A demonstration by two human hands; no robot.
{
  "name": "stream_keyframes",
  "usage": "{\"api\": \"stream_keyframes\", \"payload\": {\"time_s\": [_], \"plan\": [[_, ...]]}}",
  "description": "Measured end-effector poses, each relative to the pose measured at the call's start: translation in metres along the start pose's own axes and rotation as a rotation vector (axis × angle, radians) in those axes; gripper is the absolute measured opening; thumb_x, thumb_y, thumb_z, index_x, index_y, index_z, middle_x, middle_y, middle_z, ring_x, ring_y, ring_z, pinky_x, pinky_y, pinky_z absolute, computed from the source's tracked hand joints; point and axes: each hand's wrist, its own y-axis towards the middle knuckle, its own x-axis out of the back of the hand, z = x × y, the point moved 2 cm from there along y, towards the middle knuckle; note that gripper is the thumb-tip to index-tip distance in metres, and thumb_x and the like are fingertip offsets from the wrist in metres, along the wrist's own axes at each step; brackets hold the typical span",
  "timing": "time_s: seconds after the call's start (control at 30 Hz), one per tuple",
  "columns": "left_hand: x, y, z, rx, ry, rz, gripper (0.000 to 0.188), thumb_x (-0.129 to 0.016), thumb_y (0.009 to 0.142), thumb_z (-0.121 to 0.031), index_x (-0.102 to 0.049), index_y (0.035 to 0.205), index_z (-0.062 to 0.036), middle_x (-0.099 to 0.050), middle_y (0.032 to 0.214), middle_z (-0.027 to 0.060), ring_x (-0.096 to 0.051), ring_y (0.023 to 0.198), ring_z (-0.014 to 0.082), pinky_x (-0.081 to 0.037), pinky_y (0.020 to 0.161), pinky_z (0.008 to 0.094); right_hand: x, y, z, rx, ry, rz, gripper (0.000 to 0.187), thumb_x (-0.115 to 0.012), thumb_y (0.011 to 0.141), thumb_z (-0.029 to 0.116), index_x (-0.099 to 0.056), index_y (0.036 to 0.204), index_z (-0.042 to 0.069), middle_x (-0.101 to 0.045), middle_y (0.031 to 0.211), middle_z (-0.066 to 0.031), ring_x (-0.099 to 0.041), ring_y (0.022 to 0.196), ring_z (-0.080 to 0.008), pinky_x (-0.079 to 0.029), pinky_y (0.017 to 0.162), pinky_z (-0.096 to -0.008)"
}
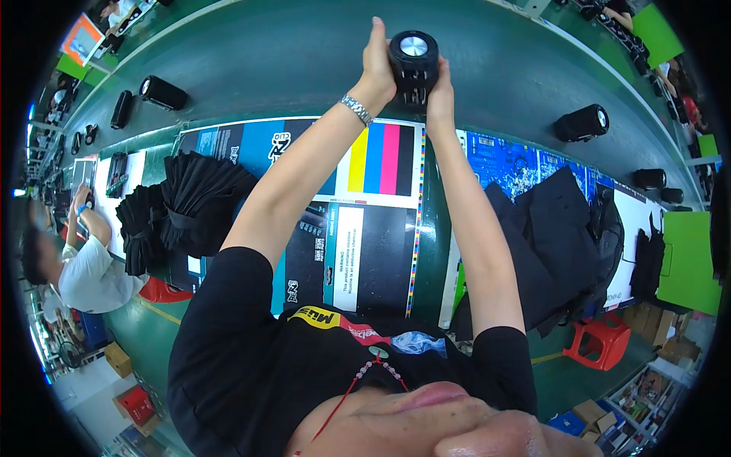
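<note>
A black cylindrical speaker (415, 72) with a shiny silver disc at its end is between my two hands at the far side, over the green belt. My left hand (378, 72), its wrist in a metal watch band, presses on the left side of the speaker with one digit pointing away. From the right, my right hand (442, 95) closes on the opposite side. The speaker hides part of the fingers of both hands. I cannot tell whether its lower end touches the belt.
More black speakers lie on the green belt (487, 68), one at left (162, 92) and another at right (582, 123). Nearer me are printed sheets (381, 160), black fabric pouches (205, 202) and black fabric pieces (544, 236). A co-worker (95, 266) sits at left; a red stool (598, 343) stands at right.
</note>
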Motion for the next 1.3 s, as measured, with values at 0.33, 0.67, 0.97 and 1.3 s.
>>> {"api": "stream_keyframes", "payload": {"time_s": [0.33, 0.67, 0.97, 1.3], "plan": [[-0.009, -0.039, -0.040, 0.273, -0.219, -0.004, 0.080, 0.000, 0.096, -0.049, -0.059, 0.110, 0.0032, -0.065, 0.098, 0.0237, -0.063, 0.096, 0.0357, -0.050, 0.091, 0.0463, -0.012, -0.022, 0.033, -0.635, 0.100, 0.277, 0.075, -0.031, 0.091, 0.068, -0.060, 0.112, 0.003, -0.066, 0.096, -0.0091, -0.064, 0.086, -0.0151, -0.051, 0.079, -0.0308], [0.047, -0.034, -0.076, 0.016, 0.223, -0.248, 0.058, -0.030, 0.100, -0.051, -0.054, 0.126, -0.0048, -0.062, 0.120, 0.0075, -0.054, 0.112, 0.0151, -0.038, 0.093, 0.0330, -0.011, -0.011, 0.114, 0.286, -0.523, 0.031, 0.064, -0.087, 0.063, 0.036, -0.057, 0.103, -0.004, -0.065, 0.086, -0.0137, -0.060, 0.075, -0.0220, -0.049, 0.068, -0.0310], [-0.001, -0.012, -0.066, -0.141, 0.783, 0.275, 0.033, -0.062, 0.089, -0.030, -0.069, 0.111, -0.0062, -0.067, 0.095, 0.0034, -0.053, 0.078, 0.0077, -0.043, 0.066, 0.0204, -0.013, -0.021, 0.085, 0.635, -0.754, 0.108, 0.059, -0.086, 0.062, 0.034, -0.058, 0.103, 0.002, -0.057, 0.102, -0.0134, -0.049, 0.101, -0.0313, -0.042, 0.089, -0.0429], [-0.023, 0.004, -0.070, -0.279, 1.155, 0.497, 0.024, -0.070, 0.086, -0.024, -0.069, 0.082, -0.0007, -0.060, 0.070, 0.0003, -0.048, 0.059, 0.0084, -0.039, 0.054, 0.0223, 0.013, -0.022, 0.043, -0.002, -0.269, 0.138, 0.065, -0.077, 0.073, 0.040, -0.054, 0.114, -0.005, -0.063, 0.103, -0.0179, -0.064, 0.091, -0.0248, -0.050, 0.079, -0.0313]]}}
